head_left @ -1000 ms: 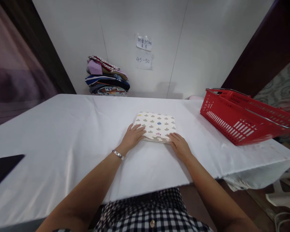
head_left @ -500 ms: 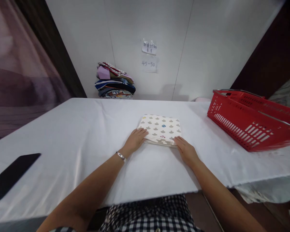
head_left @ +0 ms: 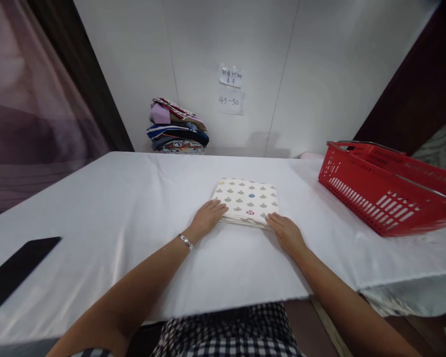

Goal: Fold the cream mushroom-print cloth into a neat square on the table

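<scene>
Where the view begins, a checked shirt shows at the bottom edge, and both bare forearms reach forward over a desk covered with a white cloth. The left wrist carries a thin metal bracelet. Off to the near left, a dark phone lies flat on the cloth, well apart from the hands.

Further in, the left hand rests palm down, fingers loosely spread, with the fingertips touching the near left corner of a folded cloth. The right hand lies flat the same way against the near right corner. Neither grip is clenched or closed around anything; both are released and simply pressing at the edge, which looks like a way of squaring the layers and keeping the fold flat. That folded cloth, cream with rows of small grey motifs and a few coloured ones, sits near the middle of the desk, its stacked edges facing the person.

To the right and a little beyond, a red plastic basket stands on the desk, tilted slightly, near the cloth but not touching it. At the far edge, against the white wall, a pile of folded clothes is stacked, with two paper notes stuck above and beside it.
</scene>
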`<state>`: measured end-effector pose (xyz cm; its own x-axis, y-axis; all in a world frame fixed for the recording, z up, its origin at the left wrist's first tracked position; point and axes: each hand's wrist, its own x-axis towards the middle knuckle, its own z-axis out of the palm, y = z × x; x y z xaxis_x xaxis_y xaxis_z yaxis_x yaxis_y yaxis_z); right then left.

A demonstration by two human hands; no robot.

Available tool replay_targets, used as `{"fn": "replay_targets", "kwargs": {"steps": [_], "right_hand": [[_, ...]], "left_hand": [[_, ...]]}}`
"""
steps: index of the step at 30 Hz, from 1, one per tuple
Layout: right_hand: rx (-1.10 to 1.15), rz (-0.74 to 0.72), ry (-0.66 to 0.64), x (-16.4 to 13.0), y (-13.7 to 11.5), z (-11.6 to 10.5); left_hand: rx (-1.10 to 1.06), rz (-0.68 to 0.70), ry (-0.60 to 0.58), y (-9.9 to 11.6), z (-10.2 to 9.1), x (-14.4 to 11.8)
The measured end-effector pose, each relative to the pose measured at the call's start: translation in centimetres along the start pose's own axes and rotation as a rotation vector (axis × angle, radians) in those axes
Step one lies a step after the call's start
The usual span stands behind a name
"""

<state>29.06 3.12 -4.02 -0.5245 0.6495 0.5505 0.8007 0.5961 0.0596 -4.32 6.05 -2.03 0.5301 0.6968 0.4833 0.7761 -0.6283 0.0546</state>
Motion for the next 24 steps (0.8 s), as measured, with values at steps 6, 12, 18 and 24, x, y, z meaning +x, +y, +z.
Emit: {"fn": "replay_targets", "kwargs": {"steps": [6,12,18,24], "right_hand": [[0.022,0.009,-0.042,-0.1,-0.1,-0.2],[0.009,0.091,-0.152,1.0,-1.4,-1.9],[0.015,0.116,-0.185,2.7,-3.7,-2.4],[0.042,0.067,-0.094,3.0,-3.0,-0.9]], "left_hand": [[-0.001,-0.018,-0.067,0.4,-0.9,-0.5],[0.017,0.015,-0.051,2.7,-1.2,0.9],[-0.016,0.037,-0.074,4.3,0.4,2.8],[-0.034,0.064,0.012,3.6,1.5,2.7]]}}
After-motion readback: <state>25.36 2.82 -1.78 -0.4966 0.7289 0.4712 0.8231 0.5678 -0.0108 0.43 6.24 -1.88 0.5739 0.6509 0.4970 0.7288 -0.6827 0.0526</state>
